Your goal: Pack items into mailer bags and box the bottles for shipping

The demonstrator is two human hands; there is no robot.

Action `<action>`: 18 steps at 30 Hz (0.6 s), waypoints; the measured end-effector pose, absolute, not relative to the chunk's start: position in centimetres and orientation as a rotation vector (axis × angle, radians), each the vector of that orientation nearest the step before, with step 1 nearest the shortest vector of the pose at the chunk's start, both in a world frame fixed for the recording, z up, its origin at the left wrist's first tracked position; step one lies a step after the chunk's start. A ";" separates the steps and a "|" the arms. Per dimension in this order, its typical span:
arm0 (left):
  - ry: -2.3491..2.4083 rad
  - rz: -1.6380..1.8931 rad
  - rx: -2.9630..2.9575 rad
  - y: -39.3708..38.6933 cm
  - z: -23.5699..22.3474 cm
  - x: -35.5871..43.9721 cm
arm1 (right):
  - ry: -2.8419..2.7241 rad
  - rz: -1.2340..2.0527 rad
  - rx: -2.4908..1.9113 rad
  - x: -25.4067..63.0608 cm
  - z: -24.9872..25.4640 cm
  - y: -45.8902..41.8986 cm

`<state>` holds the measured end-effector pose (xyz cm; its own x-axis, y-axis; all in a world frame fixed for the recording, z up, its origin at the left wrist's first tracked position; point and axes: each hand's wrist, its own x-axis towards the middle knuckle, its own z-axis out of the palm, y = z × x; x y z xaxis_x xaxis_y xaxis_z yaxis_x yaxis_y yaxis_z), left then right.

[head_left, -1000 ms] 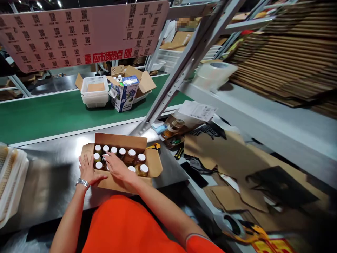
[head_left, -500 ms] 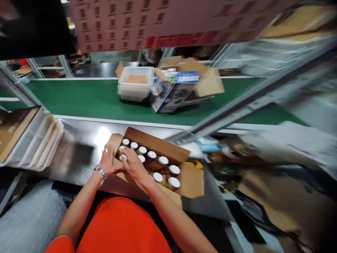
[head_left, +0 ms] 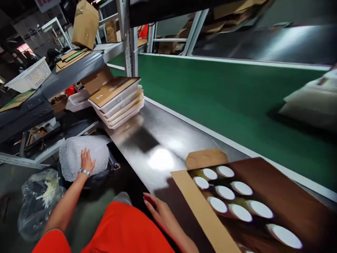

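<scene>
Head view shows the right hand (head_left: 160, 212) resting loose-fingered at the counter (head_left: 155, 140) edge beside the open carton (head_left: 279, 196) of white-lidded jars (head_left: 225, 191), while further left the left hand (head_left: 86, 161) lies spread on the bubble-wrap roll (head_left: 81, 156) below stacked trays (head_left: 118, 102).

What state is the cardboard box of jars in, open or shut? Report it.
Open. The cardboard box has its flaps folded outward, and the white jar lids show in rows inside.
</scene>
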<state>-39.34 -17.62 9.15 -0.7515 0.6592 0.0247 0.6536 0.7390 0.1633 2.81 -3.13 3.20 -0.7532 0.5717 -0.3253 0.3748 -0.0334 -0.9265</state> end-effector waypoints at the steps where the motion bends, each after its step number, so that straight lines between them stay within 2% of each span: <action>1: 2.932 0.244 1.060 -18.3 9.9 -40.7 | -2.092 1.876 -1.001 1.9 3.0 -2.6; 6: 2.987 0.233 1.010 -17.7 11.6 -46.6 | -2.195 1.797 -0.848 -4.8 3.7 -0.7; 10: 2.954 0.274 0.988 -15.3 11.7 -52.0 | -2.271 1.679 -0.712 -13.4 5.0 -0.1; 18: 2.798 0.312 1.010 -13.0 8.0 -58.1 | -2.676 1.103 -0.682 -34.0 5.7 -2.3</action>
